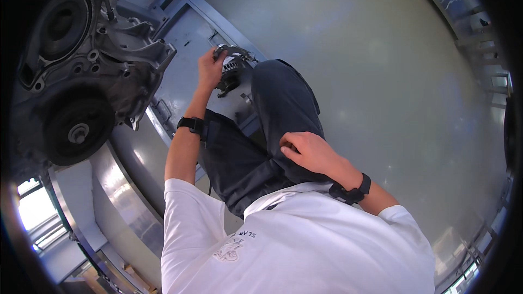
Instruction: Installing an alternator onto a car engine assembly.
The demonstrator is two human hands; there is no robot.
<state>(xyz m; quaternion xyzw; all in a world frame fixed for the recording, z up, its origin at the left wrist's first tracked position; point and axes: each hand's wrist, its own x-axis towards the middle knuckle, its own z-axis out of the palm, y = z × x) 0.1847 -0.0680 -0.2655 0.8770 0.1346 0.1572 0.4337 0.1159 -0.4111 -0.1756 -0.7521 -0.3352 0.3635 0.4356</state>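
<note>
At the upper centre my left hand [210, 69] is closed on the end of a curved grey metal bracket [235, 51], thumb on top. Just below the bracket sits a dark, finned part that looks like an alternator [231, 76]; whether the two are joined I cannot tell. My right hand [311, 151] lies over my right thigh, with its fingers loosely curled and a gap between thumb and forefinger. Nothing shows in it. Both wrists wear black bands.
A large metal engine [117, 57] with a black pulley [79, 125] stands close on my left. Beneath the bracket is a grey metal surface [188, 38] with a raised frame edge. My bent knees [283, 90] are near it. Pale floor [376, 76] stretches to the right.
</note>
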